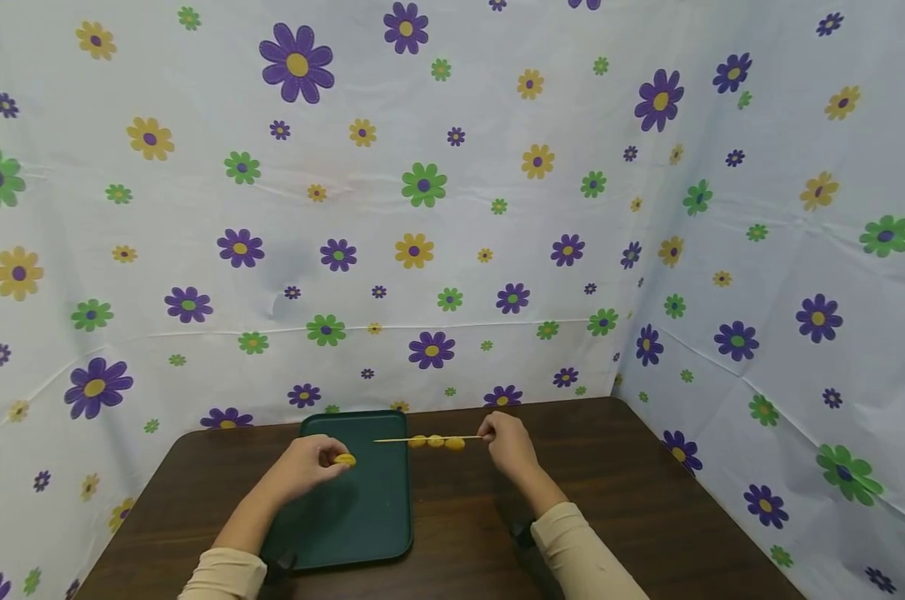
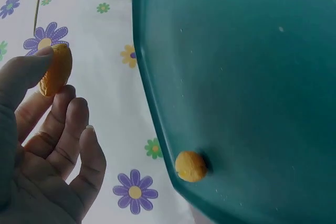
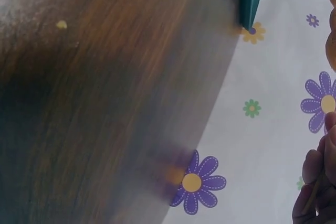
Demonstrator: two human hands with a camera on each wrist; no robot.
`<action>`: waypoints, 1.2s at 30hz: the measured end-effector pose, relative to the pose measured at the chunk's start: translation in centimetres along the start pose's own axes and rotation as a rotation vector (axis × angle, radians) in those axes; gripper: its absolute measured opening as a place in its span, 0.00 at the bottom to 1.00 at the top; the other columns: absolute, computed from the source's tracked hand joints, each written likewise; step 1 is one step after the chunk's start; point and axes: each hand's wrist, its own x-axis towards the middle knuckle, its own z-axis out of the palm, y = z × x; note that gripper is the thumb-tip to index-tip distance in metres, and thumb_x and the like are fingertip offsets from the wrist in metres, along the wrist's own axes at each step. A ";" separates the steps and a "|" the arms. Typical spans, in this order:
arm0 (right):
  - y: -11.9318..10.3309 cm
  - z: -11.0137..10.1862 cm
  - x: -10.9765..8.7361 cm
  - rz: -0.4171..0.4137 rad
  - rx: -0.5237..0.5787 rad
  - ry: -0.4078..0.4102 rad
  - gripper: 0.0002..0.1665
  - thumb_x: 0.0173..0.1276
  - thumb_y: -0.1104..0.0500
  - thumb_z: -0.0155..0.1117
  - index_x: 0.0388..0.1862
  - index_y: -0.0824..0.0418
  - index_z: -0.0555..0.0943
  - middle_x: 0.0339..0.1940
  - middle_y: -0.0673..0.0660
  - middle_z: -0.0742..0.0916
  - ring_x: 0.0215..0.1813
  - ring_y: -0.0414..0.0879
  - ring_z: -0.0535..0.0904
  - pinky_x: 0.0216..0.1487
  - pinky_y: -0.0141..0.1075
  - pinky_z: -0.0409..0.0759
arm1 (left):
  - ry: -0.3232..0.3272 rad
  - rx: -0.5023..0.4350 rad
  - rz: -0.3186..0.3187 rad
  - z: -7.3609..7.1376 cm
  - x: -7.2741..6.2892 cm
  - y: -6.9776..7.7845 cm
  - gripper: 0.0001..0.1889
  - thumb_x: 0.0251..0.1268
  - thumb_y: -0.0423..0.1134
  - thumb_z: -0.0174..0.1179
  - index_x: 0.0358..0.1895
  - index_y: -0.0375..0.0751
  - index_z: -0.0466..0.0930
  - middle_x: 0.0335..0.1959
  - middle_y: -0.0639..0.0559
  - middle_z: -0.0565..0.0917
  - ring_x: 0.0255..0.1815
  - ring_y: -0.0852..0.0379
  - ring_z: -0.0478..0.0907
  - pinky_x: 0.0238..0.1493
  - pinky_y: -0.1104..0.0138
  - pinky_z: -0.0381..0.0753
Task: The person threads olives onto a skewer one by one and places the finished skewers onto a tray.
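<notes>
My right hand (image 1: 508,442) holds a thin wooden skewer (image 1: 389,440) near one end, its tip pointing left. Three golden, ball-like food pieces (image 1: 436,441) are threaded side by side along it. In the right wrist view the curled fingers (image 3: 313,169) and a bit of the stick show at the right edge. Over the green tray (image 1: 347,521), my left hand (image 1: 310,461) pinches a single golden food piece (image 2: 59,70) between thumb and fingertips, apart from the skewer tip. Another golden piece (image 2: 191,166) lies on the tray by its rim.
A dark brown wooden table (image 1: 610,517) carries the tray at its left half. A small yellow crumb (image 3: 62,24) lies on the wood. White cloth with flowers (image 1: 482,208) hangs behind the table and along its right side.
</notes>
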 end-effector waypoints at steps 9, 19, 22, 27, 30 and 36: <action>-0.5 0.0 -0.1 -0.022 0.023 -0.028 0.16 0.62 0.77 0.65 0.29 0.56 0.83 0.32 0.50 0.84 0.33 0.43 0.78 0.37 0.40 0.81 | 0.002 -0.007 -0.032 0.7 0.8 0.4 0.05 0.63 0.39 0.71 0.39 0.43 0.87 0.29 0.60 0.80 0.31 0.64 0.74 0.34 0.69 0.78; -0.8 0.5 -0.1 -0.023 0.035 -0.048 0.14 0.63 0.77 0.64 0.30 0.58 0.84 0.33 0.54 0.86 0.33 0.43 0.78 0.36 0.41 0.81 | 0.000 -0.029 -0.057 1.1 1.7 0.8 0.05 0.63 0.39 0.71 0.39 0.44 0.87 0.29 0.59 0.80 0.31 0.62 0.74 0.33 0.69 0.78; -0.9 0.5 -0.2 -0.019 0.038 -0.041 0.14 0.62 0.77 0.65 0.30 0.59 0.84 0.32 0.53 0.85 0.32 0.43 0.77 0.36 0.41 0.80 | -0.005 -0.035 -0.063 1.1 1.8 0.9 0.06 0.63 0.39 0.71 0.40 0.43 0.87 0.29 0.59 0.80 0.31 0.60 0.74 0.34 0.69 0.78; -0.8 0.6 -0.2 -0.014 0.027 -0.029 0.15 0.61 0.78 0.65 0.29 0.58 0.84 0.32 0.51 0.85 0.32 0.43 0.77 0.36 0.40 0.80 | -0.005 -0.034 -0.072 1.1 2.1 1.1 0.06 0.63 0.39 0.71 0.40 0.43 0.87 0.30 0.58 0.80 0.32 0.59 0.75 0.35 0.69 0.79; -0.7 0.8 -0.2 -0.021 0.022 -0.025 0.15 0.60 0.78 0.65 0.29 0.58 0.84 0.31 0.50 0.84 0.32 0.42 0.77 0.36 0.40 0.80 | -0.005 -0.029 -0.073 1.0 2.1 1.1 0.06 0.63 0.38 0.71 0.41 0.43 0.87 0.30 0.59 0.80 0.33 0.59 0.75 0.36 0.70 0.79; -0.9 1.2 -0.1 -0.014 0.025 -0.029 0.15 0.61 0.77 0.66 0.30 0.57 0.85 0.30 0.48 0.83 0.32 0.42 0.77 0.37 0.40 0.80 | 0.002 -0.029 -0.084 1.0 2.1 1.2 0.06 0.63 0.37 0.72 0.41 0.44 0.88 0.31 0.59 0.81 0.33 0.59 0.75 0.36 0.70 0.78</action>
